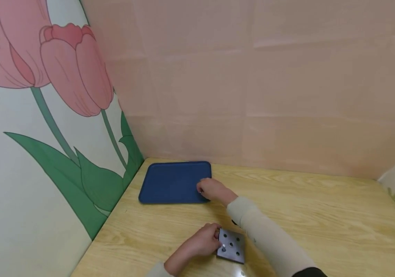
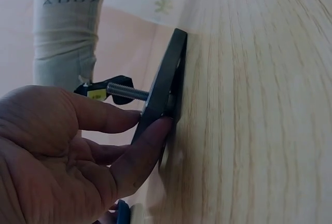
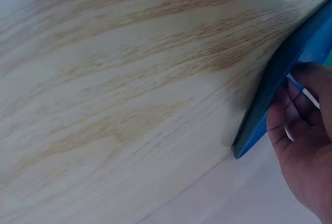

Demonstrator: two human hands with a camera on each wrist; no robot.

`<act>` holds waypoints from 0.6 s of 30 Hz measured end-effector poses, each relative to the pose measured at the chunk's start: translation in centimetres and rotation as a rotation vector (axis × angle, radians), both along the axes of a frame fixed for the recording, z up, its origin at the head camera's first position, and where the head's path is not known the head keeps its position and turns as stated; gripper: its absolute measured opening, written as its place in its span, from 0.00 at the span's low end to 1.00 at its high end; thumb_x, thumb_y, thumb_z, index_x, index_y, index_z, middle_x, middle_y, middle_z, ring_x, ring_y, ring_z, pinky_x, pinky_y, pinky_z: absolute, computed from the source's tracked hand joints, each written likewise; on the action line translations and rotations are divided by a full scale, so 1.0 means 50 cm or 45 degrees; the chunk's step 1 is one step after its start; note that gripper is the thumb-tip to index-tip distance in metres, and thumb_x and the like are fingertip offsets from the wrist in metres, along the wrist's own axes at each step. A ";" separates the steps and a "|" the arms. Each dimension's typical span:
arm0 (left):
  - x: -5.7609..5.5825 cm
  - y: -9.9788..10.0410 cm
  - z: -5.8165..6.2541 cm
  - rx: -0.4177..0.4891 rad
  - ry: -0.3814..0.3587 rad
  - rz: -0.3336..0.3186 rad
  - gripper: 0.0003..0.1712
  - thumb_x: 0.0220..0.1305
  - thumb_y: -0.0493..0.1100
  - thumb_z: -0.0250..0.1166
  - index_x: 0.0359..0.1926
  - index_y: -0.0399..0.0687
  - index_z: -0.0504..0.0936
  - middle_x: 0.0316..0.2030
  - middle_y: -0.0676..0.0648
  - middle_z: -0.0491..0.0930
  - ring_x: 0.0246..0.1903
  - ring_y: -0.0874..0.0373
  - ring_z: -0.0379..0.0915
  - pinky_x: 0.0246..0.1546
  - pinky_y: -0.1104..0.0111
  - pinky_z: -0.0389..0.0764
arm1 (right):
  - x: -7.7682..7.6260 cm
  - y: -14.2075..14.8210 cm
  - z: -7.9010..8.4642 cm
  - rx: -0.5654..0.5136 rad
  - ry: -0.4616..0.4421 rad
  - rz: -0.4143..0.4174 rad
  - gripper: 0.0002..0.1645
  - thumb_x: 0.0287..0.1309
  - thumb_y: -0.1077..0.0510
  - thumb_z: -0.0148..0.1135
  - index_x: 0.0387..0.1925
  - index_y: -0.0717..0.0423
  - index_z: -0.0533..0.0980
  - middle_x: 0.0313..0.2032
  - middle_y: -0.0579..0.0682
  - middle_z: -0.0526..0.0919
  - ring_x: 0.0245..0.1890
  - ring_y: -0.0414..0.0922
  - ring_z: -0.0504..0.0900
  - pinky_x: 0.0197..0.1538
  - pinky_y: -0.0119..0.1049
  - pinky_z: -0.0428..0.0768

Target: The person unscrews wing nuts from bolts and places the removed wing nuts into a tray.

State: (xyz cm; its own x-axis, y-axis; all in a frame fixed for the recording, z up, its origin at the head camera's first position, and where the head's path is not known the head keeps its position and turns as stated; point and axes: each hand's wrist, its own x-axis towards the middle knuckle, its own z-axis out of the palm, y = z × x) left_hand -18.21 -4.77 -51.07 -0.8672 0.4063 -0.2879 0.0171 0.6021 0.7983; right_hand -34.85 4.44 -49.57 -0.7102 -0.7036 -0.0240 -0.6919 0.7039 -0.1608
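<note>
My left hand (image 1: 204,240) grips the left edge of a dark metal plate (image 1: 233,252) with several round holes. In the left wrist view, thumb and fingers pinch the plate (image 2: 168,73), which is tilted up from the table. A threaded bolt (image 2: 127,92) sticks out of one face of it, close to the fingers. Farther off, my right hand (image 1: 214,189) is over the right edge of a blue tray (image 1: 173,182), its fingers curled. In the right wrist view, those fingers are at the tray's rim (image 3: 254,125); whether they hold something small is unclear.
The tray lies on the wood-grain table (image 1: 304,215) near the back left, close to the pink-beige back wall (image 1: 253,96). A tulip-painted wall (image 1: 45,173) borders the left side. My right forearm (image 1: 270,238) reaches across, right of the plate.
</note>
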 end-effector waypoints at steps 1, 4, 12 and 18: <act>0.001 0.002 0.000 0.001 0.005 0.009 0.28 0.62 0.32 0.67 0.64 0.34 0.73 0.40 0.48 0.71 0.40 0.59 0.67 0.41 0.69 0.73 | 0.000 -0.001 -0.001 0.008 0.008 -0.003 0.05 0.66 0.64 0.64 0.36 0.52 0.82 0.37 0.47 0.80 0.38 0.43 0.77 0.42 0.38 0.80; 0.005 0.007 0.001 -0.005 0.051 0.024 0.28 0.60 0.31 0.69 0.62 0.33 0.74 0.38 0.49 0.72 0.38 0.59 0.68 0.40 0.69 0.74 | 0.000 -0.001 -0.003 0.027 0.014 -0.012 0.05 0.66 0.63 0.64 0.38 0.51 0.83 0.38 0.47 0.80 0.40 0.43 0.79 0.43 0.37 0.81; 0.009 0.021 0.004 -0.079 0.068 0.018 0.26 0.62 0.33 0.69 0.60 0.33 0.75 0.36 0.50 0.73 0.36 0.61 0.68 0.40 0.68 0.74 | 0.000 0.016 -0.008 0.002 -0.025 -0.029 0.08 0.66 0.63 0.64 0.45 0.51 0.84 0.44 0.49 0.82 0.46 0.46 0.81 0.48 0.39 0.83; 0.013 0.022 0.012 -0.126 0.158 -0.032 0.24 0.59 0.33 0.67 0.57 0.31 0.77 0.37 0.49 0.73 0.39 0.60 0.68 0.45 0.67 0.75 | -0.004 0.050 0.007 -0.049 -0.003 -0.031 0.12 0.65 0.63 0.66 0.49 0.54 0.82 0.47 0.51 0.81 0.49 0.49 0.81 0.52 0.42 0.82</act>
